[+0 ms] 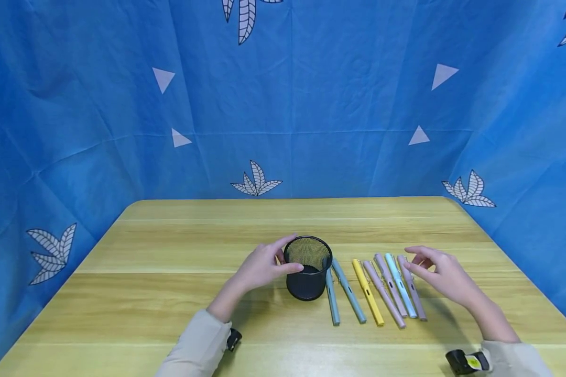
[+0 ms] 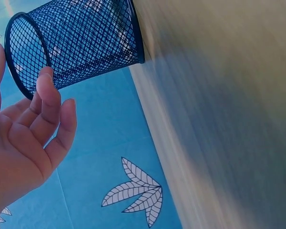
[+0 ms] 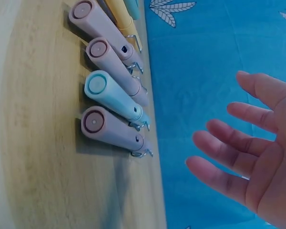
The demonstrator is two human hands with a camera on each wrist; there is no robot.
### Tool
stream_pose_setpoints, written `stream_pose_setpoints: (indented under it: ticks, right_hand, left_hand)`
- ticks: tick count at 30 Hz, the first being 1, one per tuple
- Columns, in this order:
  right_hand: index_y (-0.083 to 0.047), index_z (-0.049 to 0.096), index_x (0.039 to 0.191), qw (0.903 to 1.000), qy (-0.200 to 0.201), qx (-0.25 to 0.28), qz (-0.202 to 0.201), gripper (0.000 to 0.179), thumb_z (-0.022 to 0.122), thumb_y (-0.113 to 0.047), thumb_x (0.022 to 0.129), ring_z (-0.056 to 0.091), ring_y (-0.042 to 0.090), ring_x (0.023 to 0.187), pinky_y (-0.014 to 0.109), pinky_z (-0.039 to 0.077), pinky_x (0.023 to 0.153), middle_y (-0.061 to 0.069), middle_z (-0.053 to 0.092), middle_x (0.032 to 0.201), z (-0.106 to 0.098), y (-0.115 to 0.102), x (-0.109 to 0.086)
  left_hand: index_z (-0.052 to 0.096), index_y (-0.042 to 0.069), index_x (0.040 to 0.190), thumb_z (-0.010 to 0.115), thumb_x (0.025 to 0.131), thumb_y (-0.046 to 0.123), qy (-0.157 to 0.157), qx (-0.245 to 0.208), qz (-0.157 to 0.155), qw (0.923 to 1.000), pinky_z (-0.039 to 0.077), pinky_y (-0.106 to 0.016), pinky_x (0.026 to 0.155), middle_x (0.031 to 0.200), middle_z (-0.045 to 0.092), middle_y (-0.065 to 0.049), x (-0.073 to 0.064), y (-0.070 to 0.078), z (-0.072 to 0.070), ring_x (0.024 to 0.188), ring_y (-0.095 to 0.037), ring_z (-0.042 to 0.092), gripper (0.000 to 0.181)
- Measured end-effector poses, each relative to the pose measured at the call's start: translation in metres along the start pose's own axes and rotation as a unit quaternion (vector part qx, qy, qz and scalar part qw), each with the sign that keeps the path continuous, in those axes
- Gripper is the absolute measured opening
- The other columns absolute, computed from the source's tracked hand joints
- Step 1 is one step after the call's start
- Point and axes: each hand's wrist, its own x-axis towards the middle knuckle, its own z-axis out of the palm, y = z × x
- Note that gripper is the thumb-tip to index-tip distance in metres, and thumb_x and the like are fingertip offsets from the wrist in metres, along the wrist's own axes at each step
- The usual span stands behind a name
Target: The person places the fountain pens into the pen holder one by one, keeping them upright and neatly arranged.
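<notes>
We judge the pens (image 1: 390, 285), lying side by side on the desk (image 1: 170, 293) just right of the mesh cup (image 1: 306, 289), to be light, stiff and smooth enough to roll, best pinched mid-barrel; the cup, likely light and apt to slide, is best held at its rim. Our left hand (image 1: 259, 266) curves thumb and fingers round that rim, while our right hand (image 1: 445, 272) hangs beside the rightmost pen (image 1: 412, 288), fingers loosely spread, holding nothing.
</notes>
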Motion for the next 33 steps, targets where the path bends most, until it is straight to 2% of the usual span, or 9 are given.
stream_pose_setpoints:
  ticks: [3, 7, 17, 20, 25, 29, 33]
  right_hand:
    - [0.006, 0.055, 0.113, 0.9993, -0.011, 0.035, 0.008, 0.034, 0.06, -0.015, 0.086, 0.052, 0.009, 0.065, 0.025, 0.043, 0.05, 0.003, 0.059, 0.079, 0.0, 0.005, 0.0]
    - [0.009, 0.05, 0.118, 0.9959, -0.04, 0.075, 0.031, 0.039, 0.059, -0.014, 0.087, 0.053, 0.015, 0.062, 0.028, 0.046, 0.048, 0.008, 0.058, 0.08, -0.001, 0.013, -0.001]
    - [0.01, 0.033, 0.13, 0.9841, -0.112, 0.121, 0.066, 0.055, 0.057, -0.016, 0.088, 0.053, 0.019, 0.059, 0.032, 0.047, 0.046, 0.012, 0.056, 0.081, -0.006, 0.025, 0.002]
    - [0.01, 0.027, 0.133, 0.9757, -0.138, 0.145, 0.089, 0.061, 0.058, -0.017, 0.088, 0.056, 0.022, 0.061, 0.033, 0.049, 0.048, 0.014, 0.056, 0.082, -0.006, 0.028, 0.003]
    - [0.007, 0.018, 0.137, 0.9556, -0.181, 0.188, 0.137, 0.069, 0.058, -0.017, 0.087, 0.057, 0.026, 0.057, 0.037, 0.05, 0.049, 0.016, 0.053, 0.079, -0.006, 0.035, 0.006]
    - [0.006, 0.01, 0.139, 0.9417, -0.217, 0.213, 0.144, 0.072, 0.056, -0.016, 0.089, 0.057, 0.028, 0.055, 0.041, 0.05, 0.048, 0.016, 0.053, 0.075, -0.005, 0.041, 0.008]
    - [0.005, 0.004, 0.139, 0.9296, -0.242, 0.232, 0.152, 0.073, 0.054, -0.017, 0.09, 0.057, 0.029, 0.055, 0.043, 0.05, 0.049, 0.015, 0.053, 0.074, -0.003, 0.046, 0.01]
  left_hand:
    - [0.038, 0.017, 0.137, 0.064, 0.079, 0.045, 0.0, -0.01, 0.001, 1.0, 0.042, -0.024, 0.052, 0.067, 0.053, 0.006, 0.0, 0.0, 0.0, 0.056, -0.009, 0.049, 0.07]
    - [0.037, 0.016, 0.137, 0.064, 0.078, 0.045, 0.0, -0.017, 0.003, 0.9999, 0.042, -0.025, 0.052, 0.067, 0.053, 0.005, 0.0, 0.0, 0.0, 0.056, -0.009, 0.049, 0.071]
    - [0.039, 0.013, 0.137, 0.066, 0.078, 0.041, -0.01, -0.036, 0.003, 0.9993, 0.038, -0.023, 0.047, 0.063, 0.053, 0.005, 0.001, -0.001, 0.0, 0.049, -0.007, 0.045, 0.07]
    - [0.038, 0.013, 0.137, 0.066, 0.079, 0.039, -0.017, -0.055, 0.0, 0.9984, 0.038, -0.023, 0.044, 0.063, 0.053, 0.003, 0.001, -0.002, 0.0, 0.046, -0.012, 0.047, 0.07]
    - [0.035, 0.015, 0.139, 0.066, 0.079, 0.039, -0.033, -0.095, -0.012, 0.9948, 0.043, -0.028, 0.041, 0.064, 0.053, 0.0, 0.001, -0.003, 0.0, 0.044, -0.027, 0.054, 0.071]
    - [0.033, 0.015, 0.139, 0.066, 0.079, 0.039, -0.042, -0.108, -0.025, 0.9929, 0.044, -0.03, 0.042, 0.065, 0.053, -0.002, 0.002, -0.003, -0.001, 0.046, -0.031, 0.054, 0.073]
    - [0.033, 0.017, 0.14, 0.066, 0.077, 0.042, -0.048, -0.1, -0.034, 0.9933, 0.045, -0.03, 0.044, 0.065, 0.052, -0.002, 0.003, -0.003, -0.001, 0.046, -0.031, 0.055, 0.075]
